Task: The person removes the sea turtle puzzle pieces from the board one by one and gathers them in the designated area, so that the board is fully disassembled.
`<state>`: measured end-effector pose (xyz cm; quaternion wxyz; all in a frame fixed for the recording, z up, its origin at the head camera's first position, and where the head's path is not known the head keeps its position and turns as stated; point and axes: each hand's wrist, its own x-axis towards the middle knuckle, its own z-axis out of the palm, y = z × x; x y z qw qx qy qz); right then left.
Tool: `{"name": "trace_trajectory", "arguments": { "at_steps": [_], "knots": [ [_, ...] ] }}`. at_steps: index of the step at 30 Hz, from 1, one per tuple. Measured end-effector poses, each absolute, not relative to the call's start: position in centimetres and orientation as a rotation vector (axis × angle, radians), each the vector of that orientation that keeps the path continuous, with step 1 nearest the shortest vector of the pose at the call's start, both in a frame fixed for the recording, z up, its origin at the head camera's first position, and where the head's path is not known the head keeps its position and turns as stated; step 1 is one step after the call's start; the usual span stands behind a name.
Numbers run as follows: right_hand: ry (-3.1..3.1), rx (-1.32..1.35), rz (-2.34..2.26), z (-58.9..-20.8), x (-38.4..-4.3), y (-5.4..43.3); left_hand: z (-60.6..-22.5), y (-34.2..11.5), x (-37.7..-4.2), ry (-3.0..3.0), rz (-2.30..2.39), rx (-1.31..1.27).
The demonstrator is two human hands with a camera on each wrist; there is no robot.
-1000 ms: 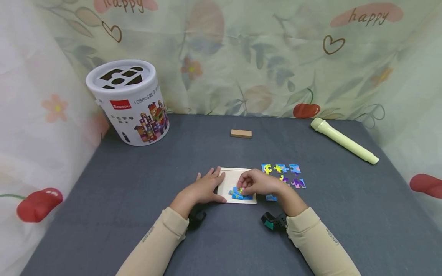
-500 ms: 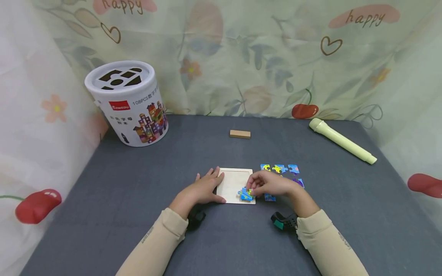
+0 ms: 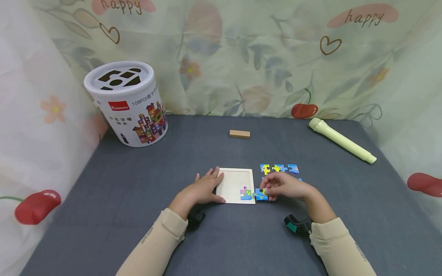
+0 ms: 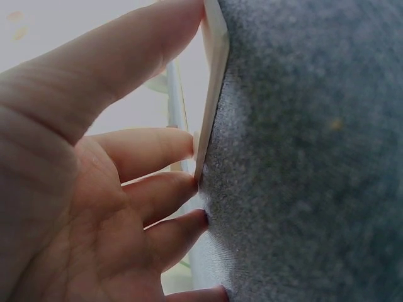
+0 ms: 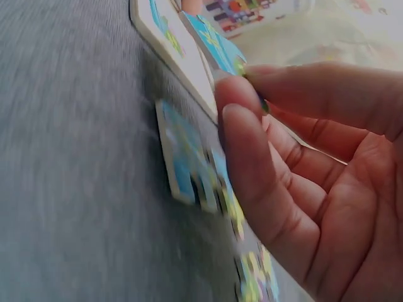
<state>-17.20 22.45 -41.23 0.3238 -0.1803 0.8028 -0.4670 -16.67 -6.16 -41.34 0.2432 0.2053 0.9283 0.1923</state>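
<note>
A pale wooden puzzle tray [image 3: 232,184] lies flat, one puzzle piece [image 3: 245,194] sitting in its lower right part. My left hand [image 3: 203,188] rests at the tray's left edge. In the left wrist view, its thumb and fingers [image 4: 157,150] are spread and touch the tray's side. My right hand [image 3: 284,184] pinches a blue puzzle piece [image 3: 260,194] between thumb and forefinger, just beyond the tray's right edge. Seen from the right wrist, the pinched piece [image 5: 215,44] is tilted above the table, and another blue puzzle piece [image 5: 182,154] lies beneath the hand.
Several loose puzzle pieces [image 3: 280,168] lie right of the tray, some hidden by the right hand. A wooden block [image 3: 239,134] is farther back. A white bucket [image 3: 132,111] stands at the back left, and a pale yellow toy microphone [image 3: 342,140] lies at the right.
My right hand has moved right with the pinched puzzle piece, from over the tray to past its right edge. The piece in the tray is now uncovered. My left hand stays put.
</note>
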Motion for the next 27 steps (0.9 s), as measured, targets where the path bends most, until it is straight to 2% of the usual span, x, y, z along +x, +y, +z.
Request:
{"name": "trace_trajectory", "arguments": {
  "at_steps": [27],
  "knots": [
    [2.218,-0.347,-1.308,-41.9,-15.4,28.7,-41.5,-6.3,-16.7,2.536,0.54,0.57]
  ]
}}
